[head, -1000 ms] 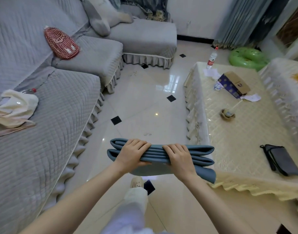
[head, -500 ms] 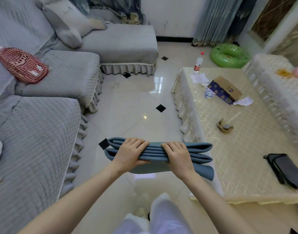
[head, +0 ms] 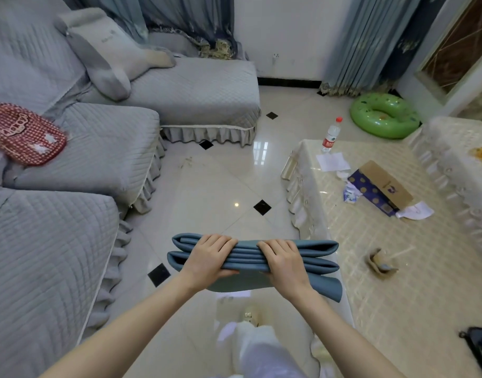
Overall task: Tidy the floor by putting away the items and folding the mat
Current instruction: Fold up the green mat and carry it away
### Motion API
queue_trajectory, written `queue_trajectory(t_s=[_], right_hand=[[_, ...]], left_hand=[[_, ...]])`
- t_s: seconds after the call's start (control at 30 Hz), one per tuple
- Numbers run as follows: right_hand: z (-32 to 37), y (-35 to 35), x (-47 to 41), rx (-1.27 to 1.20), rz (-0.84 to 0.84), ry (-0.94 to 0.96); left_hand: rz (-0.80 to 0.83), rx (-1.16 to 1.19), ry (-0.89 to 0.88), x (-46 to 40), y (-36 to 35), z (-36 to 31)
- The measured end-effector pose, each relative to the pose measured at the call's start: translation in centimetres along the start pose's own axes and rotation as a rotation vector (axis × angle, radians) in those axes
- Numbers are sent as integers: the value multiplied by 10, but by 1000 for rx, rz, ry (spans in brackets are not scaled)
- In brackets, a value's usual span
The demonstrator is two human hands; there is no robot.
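A blue-grey mat (head: pixel 320 251), folded into several layers, is held level in front of me above the tiled floor (head: pixel 215 192). My left hand (head: pixel 208 257) grips the folded stack left of its middle, fingers over the top and thumb underneath. My right hand (head: pixel 284 261) grips it just to the right in the same way. One loose corner of the mat hangs down at the right. My legs in white trousers and one shoe show below the mat.
A grey quilted sofa (head: pixel 70 214) runs along the left with a red bag (head: pixel 24 137) and a cushion (head: pixel 108 55). A cream-covered table (head: pixel 425 282) at the right carries a bottle (head: pixel 331 136), a cardboard box (head: pixel 381 189), papers and a dark pouch (head: pixel 480 347). A green swim ring (head: pixel 384 115) lies on the far floor.
I have walked forward along the aisle between sofa and table, and the view has risen towards the far wall. Both hands keep the same grip on the folded mat.
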State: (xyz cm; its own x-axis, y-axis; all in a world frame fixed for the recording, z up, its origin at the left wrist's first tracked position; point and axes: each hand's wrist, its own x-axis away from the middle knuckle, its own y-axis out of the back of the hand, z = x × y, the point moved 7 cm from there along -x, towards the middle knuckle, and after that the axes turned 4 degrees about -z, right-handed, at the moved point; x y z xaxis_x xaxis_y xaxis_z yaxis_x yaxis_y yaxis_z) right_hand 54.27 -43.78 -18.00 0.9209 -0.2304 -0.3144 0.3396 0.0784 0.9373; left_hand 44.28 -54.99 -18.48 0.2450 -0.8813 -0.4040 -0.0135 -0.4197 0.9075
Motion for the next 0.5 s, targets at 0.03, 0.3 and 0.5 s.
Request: queue_trajectory(t_s=[0.03, 0.3, 0.5], right_hand=[[-11, -1, -15, -1, -1, -1], [-91, -9, -114, 5, -29, 7], [-135, -27, -179, 16, -30, 4]], left_hand=[[-3, -6, -4, -16, -4, 8], [-27, -32, -18, -127, -31, 60], [-21, -43, -8, -190, -57, 103]])
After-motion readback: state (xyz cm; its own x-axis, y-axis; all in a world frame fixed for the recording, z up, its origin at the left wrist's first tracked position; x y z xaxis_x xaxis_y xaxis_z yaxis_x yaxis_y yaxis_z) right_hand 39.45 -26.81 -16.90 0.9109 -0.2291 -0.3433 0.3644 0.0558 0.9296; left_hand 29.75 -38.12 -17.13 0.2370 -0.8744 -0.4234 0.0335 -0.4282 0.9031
